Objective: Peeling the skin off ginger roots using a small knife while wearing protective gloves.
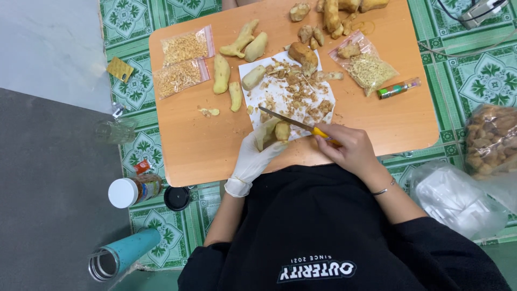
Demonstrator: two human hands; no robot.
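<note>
gloved left hand (253, 156) grasping ginger piece (282, 131) at its fingertips | right hand (347, 146) gripping knife (293, 124), blade above ginger

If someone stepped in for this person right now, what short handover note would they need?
Left hand, gloved, holds a piece of ginger at the near table edge.
Right hand, bare, grips the yellow-handled knife, blade laid against that piece.
Done: several peeled pieces lie left of the white paper, which is covered in peelings.
Left: unpeeled ginger sits at the far edge of the wooden table.
</note>
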